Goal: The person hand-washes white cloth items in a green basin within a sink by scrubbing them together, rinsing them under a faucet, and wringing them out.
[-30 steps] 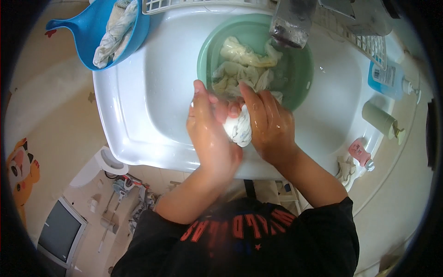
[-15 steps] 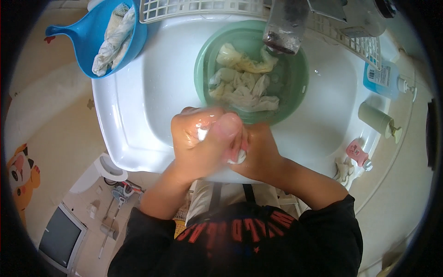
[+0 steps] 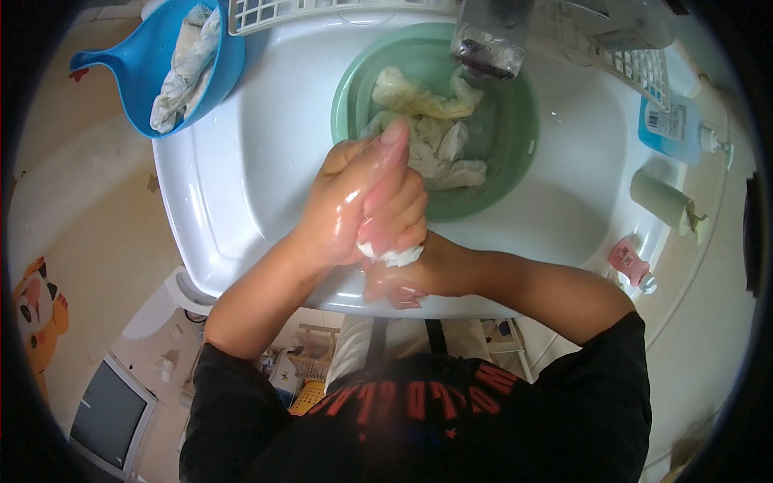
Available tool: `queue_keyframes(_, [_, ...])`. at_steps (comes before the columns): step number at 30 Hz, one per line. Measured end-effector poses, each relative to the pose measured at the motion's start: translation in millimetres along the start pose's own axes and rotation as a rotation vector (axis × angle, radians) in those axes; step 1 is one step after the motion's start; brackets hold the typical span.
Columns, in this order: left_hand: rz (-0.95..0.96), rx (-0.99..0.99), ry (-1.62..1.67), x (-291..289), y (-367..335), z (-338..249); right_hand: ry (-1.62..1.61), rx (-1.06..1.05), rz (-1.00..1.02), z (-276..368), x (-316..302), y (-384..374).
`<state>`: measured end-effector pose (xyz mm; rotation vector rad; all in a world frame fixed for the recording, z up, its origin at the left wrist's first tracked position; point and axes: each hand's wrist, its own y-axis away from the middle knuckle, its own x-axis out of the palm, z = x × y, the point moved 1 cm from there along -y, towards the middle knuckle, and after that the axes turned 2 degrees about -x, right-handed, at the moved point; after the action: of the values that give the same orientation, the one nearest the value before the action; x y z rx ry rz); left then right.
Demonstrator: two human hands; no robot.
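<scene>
Over the near edge of the white sink (image 3: pixel 290 137), both wet, shiny hands come together around a small white cloth (image 3: pixel 390 255). My left hand (image 3: pixel 362 197) is a fist on top, wrapped round it with the thumb pointing up. Just below, my right hand (image 3: pixel 407 278) presses against the cloth's lower side; its fingers are curled and partly blurred. Most of the cloth is hidden inside the hands. Beyond them, a green basin (image 3: pixel 515 173) holds water with whitish cloths (image 3: pixel 451 157) and a yellowish cloth (image 3: pixel 411 90) soaking in it.
A blue dipper (image 3: pixel 133 68) with twisted whitish cloths (image 3: pixel 187 72) stands at the far left. White plastic racks (image 3: pixel 338 11) and a clear container (image 3: pixel 491 44) overhang the back. Along the right ledge are blue (image 3: pixel 672 129), pale green (image 3: pixel 660 197) and pink (image 3: pixel 628 259) bottles.
My left hand has turned upward and lies above the right, which has lowered toward me. More of the white cloth's edge shows between them. My view has shifted slightly.
</scene>
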<state>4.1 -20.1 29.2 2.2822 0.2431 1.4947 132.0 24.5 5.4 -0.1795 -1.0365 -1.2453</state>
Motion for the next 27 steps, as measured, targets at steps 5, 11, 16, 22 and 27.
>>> queue_keyframes(5, [0.059, -0.115, 0.057, -10.2, -10.7, 6.5, -0.218, -0.026, 0.095, -16.3, -1.1, -1.4])
queue_keyframes(11, [0.077, -0.397, 0.250, -14.2, -18.6, 12.4, -0.735, 0.081, 0.283, -29.3, 1.6, -1.2])
queue_keyframes(16, [-0.263, 0.053, -0.360, 9.1, -14.2, 6.0, 0.066, -0.310, -0.553, -11.4, 7.9, 1.7])
queue_keyframes(22, [-0.528, 0.644, -0.616, 25.8, -1.8, 35.5, 0.770, -0.400, -0.963, 7.6, -3.7, 17.4])
queue_keyframes(27, [-0.876, 0.539, -0.978, 34.3, 4.9, 36.0, 1.464, -0.640, -1.407, 17.5, -19.1, 27.4])
